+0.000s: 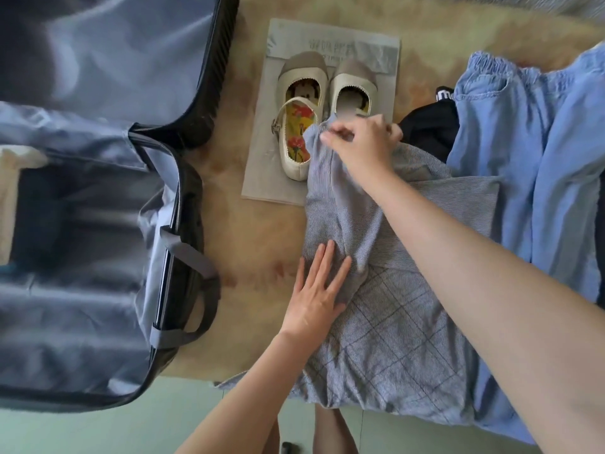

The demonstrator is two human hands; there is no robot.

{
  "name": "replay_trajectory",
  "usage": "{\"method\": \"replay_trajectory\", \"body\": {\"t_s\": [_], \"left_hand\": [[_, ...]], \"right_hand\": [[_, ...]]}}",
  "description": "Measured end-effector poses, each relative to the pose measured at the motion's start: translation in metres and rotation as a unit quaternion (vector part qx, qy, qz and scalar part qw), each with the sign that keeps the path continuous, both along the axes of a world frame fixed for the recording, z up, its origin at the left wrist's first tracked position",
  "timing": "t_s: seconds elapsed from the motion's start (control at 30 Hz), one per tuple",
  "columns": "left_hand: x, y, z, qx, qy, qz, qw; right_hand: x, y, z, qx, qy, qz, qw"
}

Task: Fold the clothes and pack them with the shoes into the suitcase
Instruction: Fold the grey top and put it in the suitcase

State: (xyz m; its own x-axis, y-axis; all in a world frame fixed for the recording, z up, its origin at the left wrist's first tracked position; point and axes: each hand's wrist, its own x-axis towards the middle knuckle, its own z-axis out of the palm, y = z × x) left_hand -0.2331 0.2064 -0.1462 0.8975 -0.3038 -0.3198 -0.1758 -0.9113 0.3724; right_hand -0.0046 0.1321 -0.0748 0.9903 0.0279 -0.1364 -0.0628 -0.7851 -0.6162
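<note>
Grey garment (386,322): your left hand (319,290) pressing spread flat, right hand (363,142) pinching edge, risking snagging shoes (302,77) upper centre.

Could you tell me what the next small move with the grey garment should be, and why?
Probably draw the right hand back toward the body, folding the pinched edge of the grey garment over itself. The left hand lies flat on the cloth as an anchor, and the lifted edge overlaps the shoes.
</note>
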Motion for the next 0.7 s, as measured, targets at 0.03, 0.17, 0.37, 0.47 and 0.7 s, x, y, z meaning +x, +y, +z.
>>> {"method": "replay_trajectory", "body": {"t_s": [0.03, 0.17, 0.37, 0.47, 0.7], "left_hand": [[-0.001, -0.001, -0.003, 0.002, 0.013, -0.005, 1.000], [-0.007, -0.001, -0.007, 0.031, 0.121, -0.045, 0.991], [-0.009, -0.003, -0.001, -0.037, 0.108, -0.010, 0.993], [-0.012, 0.004, 0.011, -0.144, 0.059, 0.108, 0.982], [-0.043, 0.037, 0.025, -0.093, 0.071, 0.240, 0.964]], "right_hand": [[0.007, 0.004, 0.001, 0.034, -0.005, -0.021, 0.999], [0.023, 0.015, -0.007, 0.100, 0.006, -0.039, 0.994], [0.024, 0.014, -0.015, -0.093, -0.014, 0.035, 0.995], [0.012, 0.006, -0.014, -0.040, -0.065, -0.008, 0.997], [-0.124, -0.040, -0.025, 0.001, -0.144, -0.203, 0.969]]}}
